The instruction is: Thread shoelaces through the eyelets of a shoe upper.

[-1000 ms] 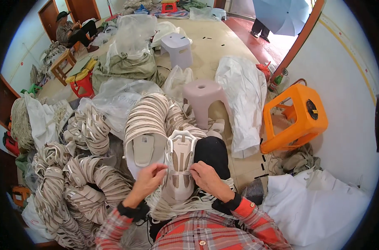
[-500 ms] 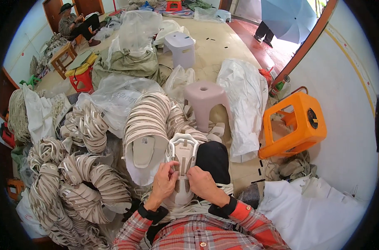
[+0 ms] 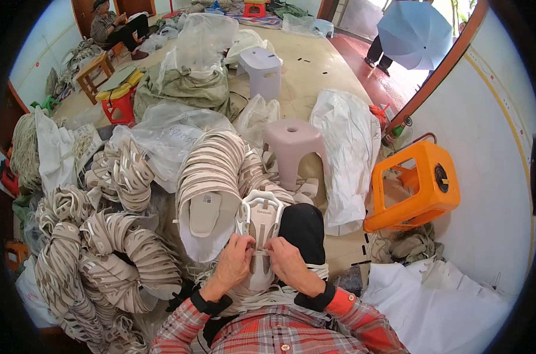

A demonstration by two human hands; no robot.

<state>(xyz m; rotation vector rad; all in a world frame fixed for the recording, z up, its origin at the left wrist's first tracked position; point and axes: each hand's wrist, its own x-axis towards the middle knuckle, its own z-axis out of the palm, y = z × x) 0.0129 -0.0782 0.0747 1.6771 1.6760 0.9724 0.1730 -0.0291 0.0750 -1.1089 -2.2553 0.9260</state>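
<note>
While the left hand [image 3: 233, 262] and right hand [image 3: 290, 262] pinch opposite sides of the beige-and-white mesh shoe upper [image 3: 261, 227], nearer than the mauve plastic stool [image 3: 294, 140], equal tension should centre it

Lettering [image 3: 264, 212] on beige shoe tongue [image 3: 262, 223], writing [image 3: 184, 132] on clear plastic bag [image 3: 169, 120], dark label [image 3: 207, 199] on pale panel [image 3: 203, 219]

bright, daylight upper right, edges bowed
</note>
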